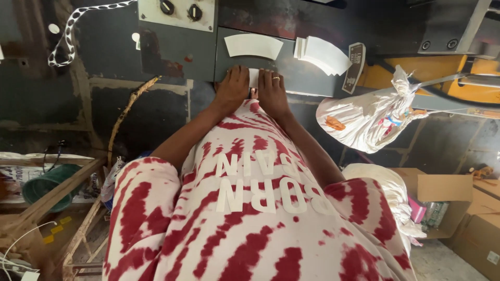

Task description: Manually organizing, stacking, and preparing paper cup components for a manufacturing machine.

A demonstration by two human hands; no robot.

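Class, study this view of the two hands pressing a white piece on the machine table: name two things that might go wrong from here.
1. Both the left hand and right hand lie flat on the small white piece on the grey machine table; fingers might be caught if the machine moves.
2. The stack of white curved pieces lies fanned and could slide off if knocked.
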